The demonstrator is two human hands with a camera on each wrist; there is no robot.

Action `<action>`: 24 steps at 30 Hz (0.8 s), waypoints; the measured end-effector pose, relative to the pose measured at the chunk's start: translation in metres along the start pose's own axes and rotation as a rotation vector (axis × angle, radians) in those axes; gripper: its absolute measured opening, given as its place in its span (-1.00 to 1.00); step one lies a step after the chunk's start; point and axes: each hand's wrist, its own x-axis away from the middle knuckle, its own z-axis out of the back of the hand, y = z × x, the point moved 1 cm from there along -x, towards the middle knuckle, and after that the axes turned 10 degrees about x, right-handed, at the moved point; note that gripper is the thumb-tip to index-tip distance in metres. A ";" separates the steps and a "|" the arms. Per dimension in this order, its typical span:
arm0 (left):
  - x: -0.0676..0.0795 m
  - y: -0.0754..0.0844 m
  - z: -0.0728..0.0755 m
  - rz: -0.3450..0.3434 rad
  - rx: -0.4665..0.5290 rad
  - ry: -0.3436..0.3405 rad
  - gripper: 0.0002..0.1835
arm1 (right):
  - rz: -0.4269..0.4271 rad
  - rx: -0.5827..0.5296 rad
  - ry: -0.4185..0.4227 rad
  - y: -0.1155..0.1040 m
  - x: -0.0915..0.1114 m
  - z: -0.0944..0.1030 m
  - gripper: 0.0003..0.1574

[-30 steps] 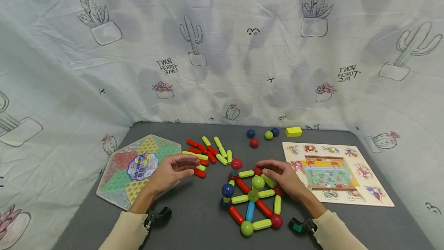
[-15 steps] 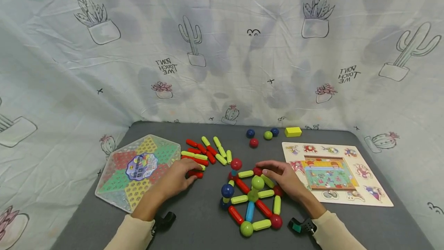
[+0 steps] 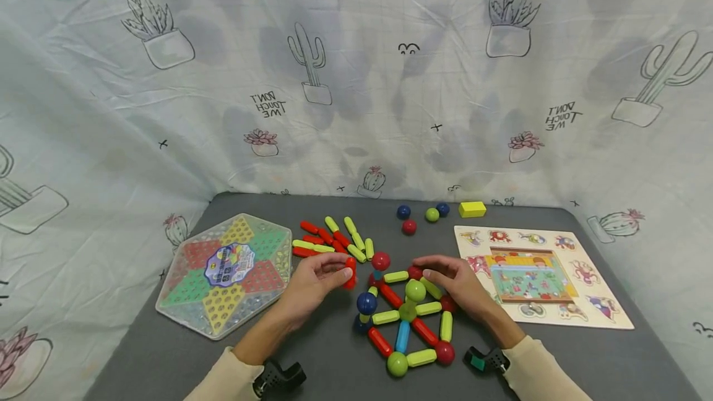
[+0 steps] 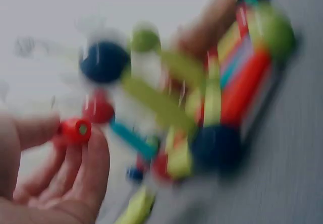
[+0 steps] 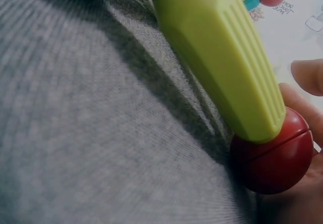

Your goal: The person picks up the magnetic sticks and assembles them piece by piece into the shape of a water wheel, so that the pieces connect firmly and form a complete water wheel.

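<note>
My left hand [image 3: 312,282] pinches a red magnetic rod [image 3: 350,273] between thumb and fingers, held upright just left of a ball-and-rod structure. In the left wrist view the red rod [image 4: 74,131] points its round end at the camera. The structure is a ring of balls and rods around a green middle ball [image 3: 408,312], with a blue ball [image 3: 366,303], a red ball [image 3: 381,261] and a light green ball [image 3: 414,290] raised on short rods. My right hand [image 3: 465,286] rests at its right side, fingers loosely bent by a red ball [image 5: 272,153], thumb apart.
Several loose red and yellow-green rods [image 3: 334,240] lie behind the left hand. A hexagonal board game [image 3: 223,274] is at the left, a wooden picture puzzle [image 3: 585,302] at the right. Loose balls [image 3: 409,227] and a yellow block [image 3: 472,209] sit at the back.
My left hand reached down to the rod pile, took hold of a red rod, and carried it right to beside the structure. The right hand has stayed in place.
</note>
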 end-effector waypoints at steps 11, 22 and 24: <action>-0.004 0.006 -0.032 0.269 0.155 -0.062 -0.52 | 0.025 0.015 0.002 0.003 -0.002 -0.001 -0.62; -0.012 -0.006 -0.031 0.266 0.135 -0.011 -0.57 | -0.004 -0.004 -0.005 0.001 0.000 -0.002 -0.62; -0.015 -0.010 -0.029 0.181 0.067 0.015 -0.64 | 0.008 -0.002 -0.005 0.001 0.000 -0.001 -0.62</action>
